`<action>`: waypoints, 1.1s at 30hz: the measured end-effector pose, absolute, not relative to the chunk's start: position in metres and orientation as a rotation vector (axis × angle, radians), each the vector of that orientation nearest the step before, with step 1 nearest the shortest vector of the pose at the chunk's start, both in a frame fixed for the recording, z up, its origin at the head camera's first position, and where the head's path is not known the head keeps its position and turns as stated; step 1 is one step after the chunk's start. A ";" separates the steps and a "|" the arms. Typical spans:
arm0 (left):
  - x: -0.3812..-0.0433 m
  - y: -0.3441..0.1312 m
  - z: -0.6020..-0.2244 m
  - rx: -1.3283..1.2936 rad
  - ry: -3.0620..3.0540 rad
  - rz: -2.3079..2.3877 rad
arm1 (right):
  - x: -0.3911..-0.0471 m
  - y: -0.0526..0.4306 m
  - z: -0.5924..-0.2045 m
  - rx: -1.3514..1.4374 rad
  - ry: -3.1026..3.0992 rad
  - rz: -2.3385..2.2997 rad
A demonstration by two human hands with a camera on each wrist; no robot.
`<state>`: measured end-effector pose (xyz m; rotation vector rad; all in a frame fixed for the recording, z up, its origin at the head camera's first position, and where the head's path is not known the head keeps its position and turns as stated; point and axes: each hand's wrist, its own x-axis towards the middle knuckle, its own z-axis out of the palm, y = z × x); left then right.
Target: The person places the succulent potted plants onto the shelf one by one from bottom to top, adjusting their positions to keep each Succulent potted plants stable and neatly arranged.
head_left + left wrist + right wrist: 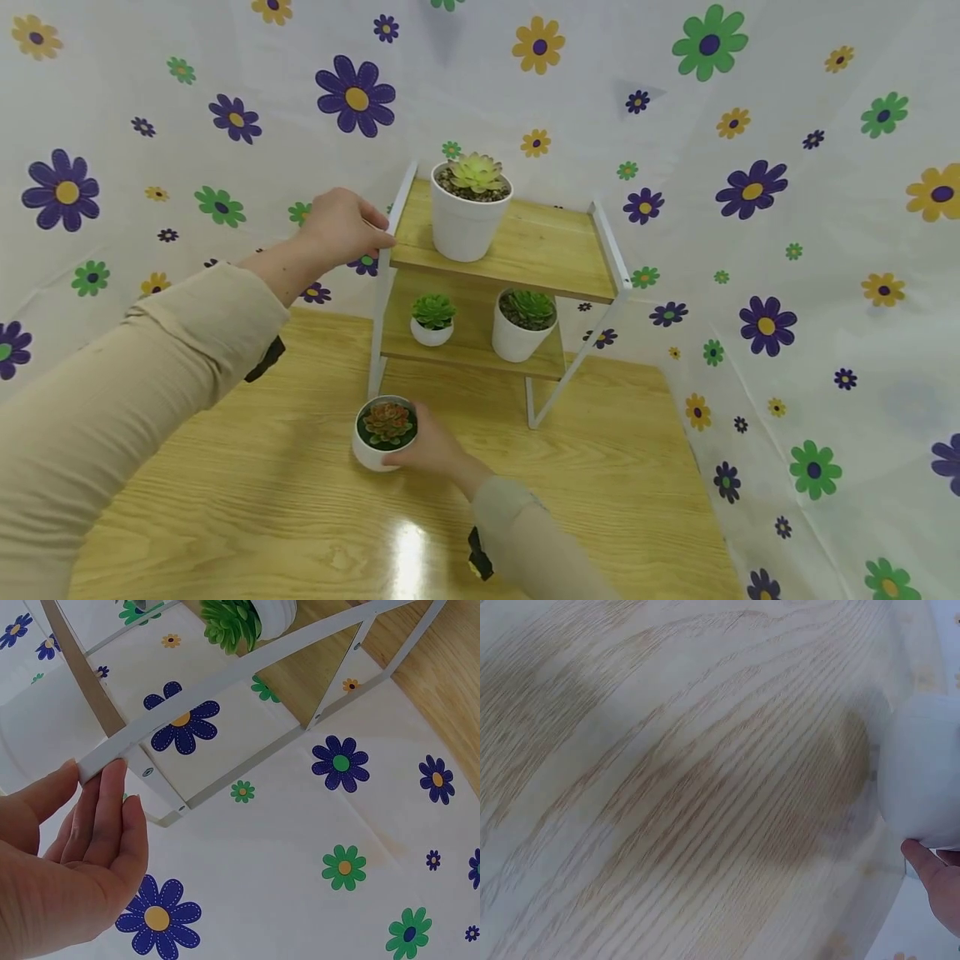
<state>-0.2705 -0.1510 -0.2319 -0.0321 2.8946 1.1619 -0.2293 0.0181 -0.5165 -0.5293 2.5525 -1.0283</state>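
Observation:
A two-tier shelf (543,242) with wooden boards and a white metal frame stands on the table. My left hand (339,223) pinches the frame's upper left corner between thumb and fingers; the left wrist view shows the same grip on the white frame bar (225,679). In front of the shelf's left leg, my right hand (431,446) grips a white bowl-shaped pot (369,454) holding a reddish succulent (387,423). The right wrist view catches that pot's white side (919,772) and part of the hand (937,881); whether the pot touches the table is unclear.
A larger white pot (467,221) with a pale green succulent stands on the top board. On the lower board are a small potted succulent (432,333) and a medium white pot (517,337). Flower-patterned cloth (480,92) hangs behind the wooden table (300,517).

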 end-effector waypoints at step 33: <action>-0.273 -0.152 -0.233 -0.013 2.907 1.137 | -0.221 0.126 -0.447 -0.604 2.538 -1.109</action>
